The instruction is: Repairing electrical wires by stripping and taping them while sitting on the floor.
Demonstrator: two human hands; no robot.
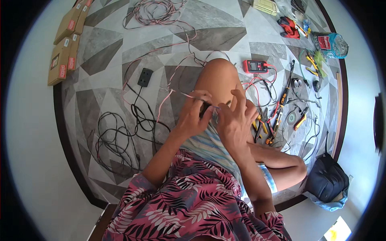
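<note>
Both hands meet in front of my raised knee. A twisted pink-and-black electrical wire [186,94] runs in from the left to my left hand [194,115], whose thumb and fingers are closed on it. My right hand [235,122] pinches close to the left fingertips, at what looks like the wire's end. A small dark piece shows between the thumbs, but its shape is too hidden to name. The wire trails back over the floor to a loose pink-and-black coil [155,12] at the far side.
At left lie a black socket block [145,77] and tangled black cable [114,140]; cardboard boxes [60,62] stand beyond. On the right are a red multimeter [256,66], a screwdriver [284,96], yellow-handled pliers [300,120], a blue-labelled plastic container [329,45] and a black bag [327,178].
</note>
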